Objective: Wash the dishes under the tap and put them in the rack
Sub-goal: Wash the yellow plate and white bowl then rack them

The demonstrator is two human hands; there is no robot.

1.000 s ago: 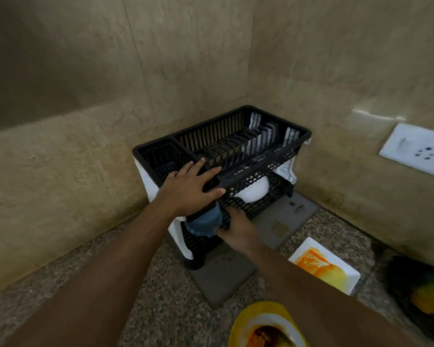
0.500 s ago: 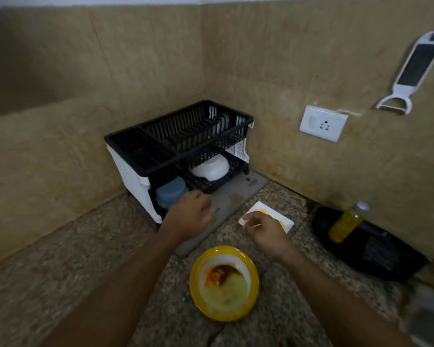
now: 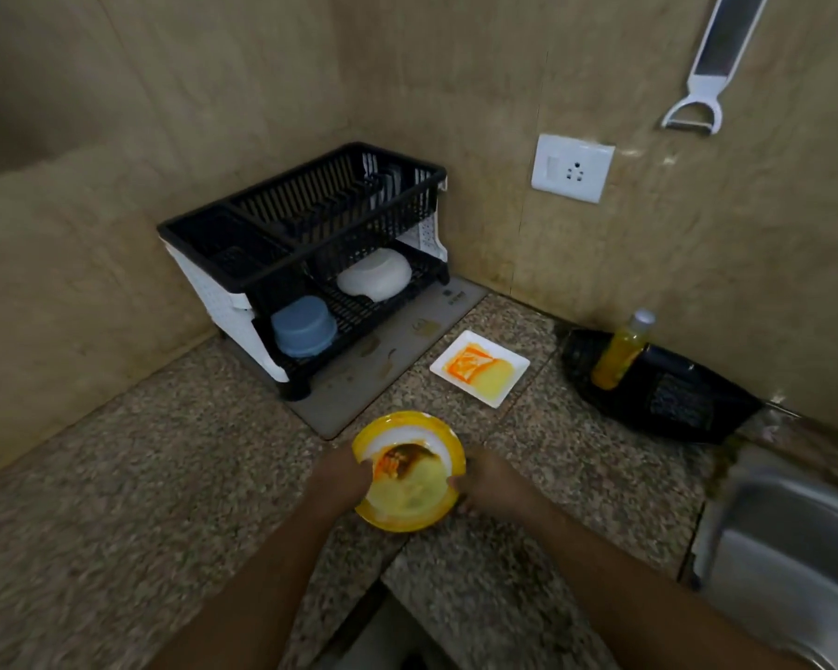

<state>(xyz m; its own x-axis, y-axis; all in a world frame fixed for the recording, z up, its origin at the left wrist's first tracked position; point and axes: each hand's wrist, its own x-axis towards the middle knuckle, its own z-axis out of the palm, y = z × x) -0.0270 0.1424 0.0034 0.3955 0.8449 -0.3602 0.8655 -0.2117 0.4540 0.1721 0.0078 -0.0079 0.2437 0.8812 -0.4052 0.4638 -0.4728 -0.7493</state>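
The 2 hands grip the soiled yellow plate (image 3: 410,471) at opposite rims, left hand (image 3: 338,481) and right hand (image 3: 492,483) with fingers curled around it, on the counter in front of the black rack (image 3: 306,244).

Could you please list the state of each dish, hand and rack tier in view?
Round yellow-rimmed plate: dirty, gripped on both sides.
Left hand: holds the plate's left rim.
Right hand: holds its right rim.
Square white plate: dirty, flat on the counter.
Blue plastic bowl: upside down, lower tier.
White bowl: upside down, lower tier.
Black dish rack: upper tier looks empty.
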